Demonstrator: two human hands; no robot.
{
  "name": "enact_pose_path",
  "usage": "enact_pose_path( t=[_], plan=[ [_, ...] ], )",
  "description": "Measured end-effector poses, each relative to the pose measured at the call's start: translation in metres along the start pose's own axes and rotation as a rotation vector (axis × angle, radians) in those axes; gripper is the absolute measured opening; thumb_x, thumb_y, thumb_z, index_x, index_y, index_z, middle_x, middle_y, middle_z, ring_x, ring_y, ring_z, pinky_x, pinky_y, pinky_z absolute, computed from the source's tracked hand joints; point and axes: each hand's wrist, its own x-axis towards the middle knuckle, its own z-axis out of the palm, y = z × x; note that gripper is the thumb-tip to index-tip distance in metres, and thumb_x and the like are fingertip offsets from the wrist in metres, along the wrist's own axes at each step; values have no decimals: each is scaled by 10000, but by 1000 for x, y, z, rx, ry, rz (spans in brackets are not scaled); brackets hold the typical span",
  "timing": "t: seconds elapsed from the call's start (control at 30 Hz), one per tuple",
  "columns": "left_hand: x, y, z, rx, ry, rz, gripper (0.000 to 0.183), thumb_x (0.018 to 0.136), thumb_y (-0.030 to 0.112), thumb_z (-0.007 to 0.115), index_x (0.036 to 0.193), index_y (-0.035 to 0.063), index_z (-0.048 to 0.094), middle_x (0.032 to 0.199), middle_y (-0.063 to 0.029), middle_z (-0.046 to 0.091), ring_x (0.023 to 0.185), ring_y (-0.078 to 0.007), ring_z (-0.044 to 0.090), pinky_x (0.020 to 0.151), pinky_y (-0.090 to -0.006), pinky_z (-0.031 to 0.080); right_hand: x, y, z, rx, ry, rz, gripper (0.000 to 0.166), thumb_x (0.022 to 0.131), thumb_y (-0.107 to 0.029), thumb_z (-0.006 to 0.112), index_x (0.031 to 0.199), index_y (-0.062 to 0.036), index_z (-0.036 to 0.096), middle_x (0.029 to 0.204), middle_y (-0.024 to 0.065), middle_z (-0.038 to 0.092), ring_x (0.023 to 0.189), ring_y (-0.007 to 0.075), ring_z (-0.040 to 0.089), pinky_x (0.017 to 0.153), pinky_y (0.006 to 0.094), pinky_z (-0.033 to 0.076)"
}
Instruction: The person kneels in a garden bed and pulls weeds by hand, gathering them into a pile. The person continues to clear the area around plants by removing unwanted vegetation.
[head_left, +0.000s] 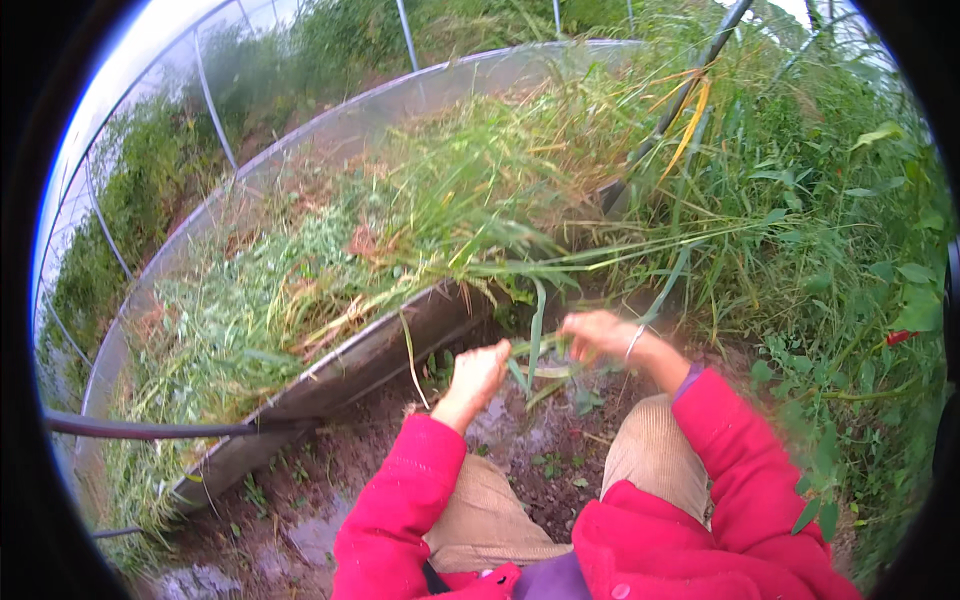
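Observation:
My left hand (480, 373) is closed around green grass stems (534, 347) that stretch across to the right. Opposite it, my right hand (604, 337), with a bracelet at the wrist, is blurred at the other end of these stems; how its fingers grip cannot be made out. A broad green blade (537, 330) hangs between the two hands. Long grass stalks (600, 261) lie across just beyond them. Behind the left hand, a heap of pulled grass and weeds (300, 277) rests on the far side of a low board edging (375, 352).
Dense weeds (810, 247) rise at the right, with a red pepper (900, 337) among them. A slanting metal pole (686, 82) stands at the upper right. A dark bar (150, 427) crosses the left side. Wet, muddy soil (322, 525) lies below the board.

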Motion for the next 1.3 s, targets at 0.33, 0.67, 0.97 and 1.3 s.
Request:
enact_pose_path(
  t=[0.33, 0.67, 0.97, 1.3],
  plan=[
    [3, 15, -35, -519, 700, -163, 205, 927, 177, 508, 869, 9, 608, 749, -106, 620, 683, -211, 606, 624, -325, 468, 54, 18, 92, 529, -524, 258, 859, 881, -666, 290, 1259, 91, 438, 1234, 271, 517, 1122, 337, 546, 921, 424, 470],
    [-7, 76, -37, -1585, 735, -430, 330, 954, 377, 486, 764, 117, 417, 617, 64, 283, 531, -44, 259, 498, -221, 232, 137, 53, 139, 1224, -109, 103, 134, 765, 22, 433, 695, 0, 545, 684, 172, 597, 653, 334, 610, 629, 441, 517],
    [7, 55, -16, -1703, 754, -727, 226, 932, 279, 512, 905, 56, 523, 629, 38, 353, 515, -71, 347, 451, -227, 343, 114, 40, 71, 830, 304, 119, 195, 771, -142, 585, 915, -20, 633, 828, 143, 645, 698, 276, 635, 600, 420, 494],
    [6, -7, 8, -1967, 205, -775, 504, 835, 454, 637, 1094, 31, 549, 1006, -86, 605, 808, -159, 532, 720, -279, 437, 69, 29, 73, 286, -159, -69, 139, 892, -191, 522, 919, -82, 602, 738, -8, 572, 652, 115, 560, 544, 285, 491]
  ],
)
